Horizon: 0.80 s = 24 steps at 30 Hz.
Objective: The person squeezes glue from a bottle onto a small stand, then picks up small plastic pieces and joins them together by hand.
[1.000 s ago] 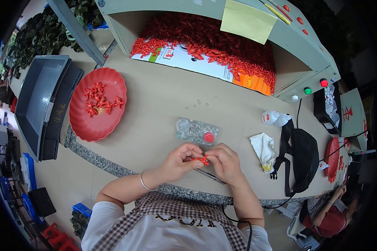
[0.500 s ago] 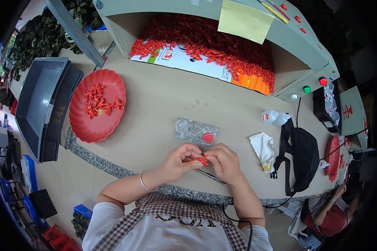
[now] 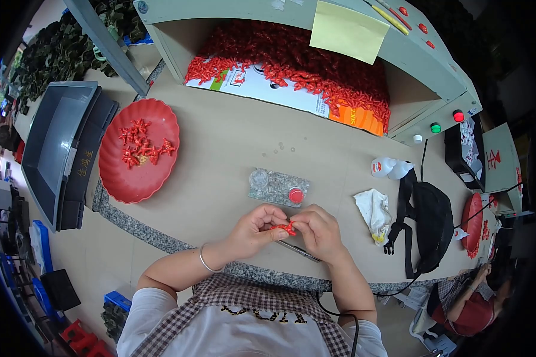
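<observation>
A small red plastic figure (image 3: 289, 228) is pinched between my two hands just above the table's near side. My left hand (image 3: 257, 228) is closed on its left part, thumb and fingers together. From the other side, my right hand (image 3: 320, 231) grips it with thumb and fingertips. Beneath my hands lies a thin dark metal tool (image 3: 301, 251), partly hidden. Just beyond them rests a speckled stone slab (image 3: 271, 186), bearing a clear round dish (image 3: 259, 177) and a small red-filled cup (image 3: 296, 194).
To the left stand a red scalloped plate (image 3: 122, 184) with several red figures and grey bins (image 3: 56, 143). A grey cabinet (image 3: 423, 101) holds heaped red pieces (image 3: 298, 59). At right are white bottles (image 3: 391, 167), a cloth (image 3: 374, 214), a black bag (image 3: 432, 220) and a co-worker (image 3: 473, 303).
</observation>
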Available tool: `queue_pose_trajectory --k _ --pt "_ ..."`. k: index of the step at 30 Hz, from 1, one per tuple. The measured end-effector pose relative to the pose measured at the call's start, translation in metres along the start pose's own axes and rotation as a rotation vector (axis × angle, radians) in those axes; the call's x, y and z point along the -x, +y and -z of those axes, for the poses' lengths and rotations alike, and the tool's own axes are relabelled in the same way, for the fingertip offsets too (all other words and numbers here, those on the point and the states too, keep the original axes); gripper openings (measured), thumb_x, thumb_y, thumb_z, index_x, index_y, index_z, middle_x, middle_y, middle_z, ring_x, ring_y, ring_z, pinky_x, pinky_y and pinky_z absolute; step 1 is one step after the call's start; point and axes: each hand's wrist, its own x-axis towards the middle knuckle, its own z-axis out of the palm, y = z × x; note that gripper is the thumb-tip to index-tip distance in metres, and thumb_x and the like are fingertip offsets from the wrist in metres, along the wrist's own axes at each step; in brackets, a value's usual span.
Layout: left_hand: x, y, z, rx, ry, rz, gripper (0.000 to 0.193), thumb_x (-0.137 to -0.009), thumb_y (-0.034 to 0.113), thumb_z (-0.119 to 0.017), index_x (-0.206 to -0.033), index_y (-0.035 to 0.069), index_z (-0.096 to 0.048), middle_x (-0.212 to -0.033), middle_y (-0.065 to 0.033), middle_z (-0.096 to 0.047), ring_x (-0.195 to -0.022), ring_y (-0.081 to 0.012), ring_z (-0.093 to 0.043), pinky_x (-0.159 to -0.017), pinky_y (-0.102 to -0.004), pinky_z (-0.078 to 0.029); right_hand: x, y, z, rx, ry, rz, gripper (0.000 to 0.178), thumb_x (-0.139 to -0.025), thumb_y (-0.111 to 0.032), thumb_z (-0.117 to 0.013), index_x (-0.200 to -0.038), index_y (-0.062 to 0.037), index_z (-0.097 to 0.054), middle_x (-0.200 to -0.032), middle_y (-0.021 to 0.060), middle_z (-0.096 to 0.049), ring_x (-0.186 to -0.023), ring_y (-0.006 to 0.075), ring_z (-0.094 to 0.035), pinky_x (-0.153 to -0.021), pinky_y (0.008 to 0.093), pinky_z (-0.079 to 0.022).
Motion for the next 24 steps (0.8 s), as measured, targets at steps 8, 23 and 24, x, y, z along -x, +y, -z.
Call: queue_pose_trajectory --k 8,23,24 --pt "-0.001 -0.001 0.0 -0.001 -0.004 -0.009 0.027 -0.084 -0.002 -0.058 -0.107 0.004 -0.045 -0.095 -0.0071 -0.059 -0.088 -0.0122 -0.057 -0.079 -0.027 -0.049 0.0 0.001 0.001 0.0 -0.009 0.002 0.008 -0.077 -0.002 -0.062 -0.084 -0.0023 -0.058 -0.074 0.0106 -0.058 -0.063 0.024 -0.058 -0.053 0.0314 -0.047" --pt "-0.007 0.012 0.001 -0.079 -0.092 -0.035 0.036 -0.086 0.005 -0.059 -0.119 0.002 -0.044 -0.099 -0.0043 -0.059 -0.091 -0.0094 -0.056 -0.08 -0.0247 -0.047 -0.006 -0.002 0.012 -0.05 -0.006 0.052 0.011 -0.078 -0.004 -0.064 -0.087 -0.0018 -0.059 -0.08 0.0102 -0.059 -0.066 0.0214 -0.059 -0.056 0.0299 -0.048" --pt "-0.007 0.013 0.001 -0.091 -0.089 -0.048 0.037 -0.086 0.005 -0.059 -0.119 0.002 -0.044 -0.1 -0.0044 -0.059 -0.092 -0.0095 -0.056 -0.081 -0.0247 -0.047 -0.008 -0.005 0.016 -0.084 0.004 0.007 0.011 -0.079 -0.004 -0.063 -0.089 -0.0011 -0.059 -0.083 0.0106 -0.059 -0.068 0.0198 -0.059 -0.057 0.0293 -0.048"
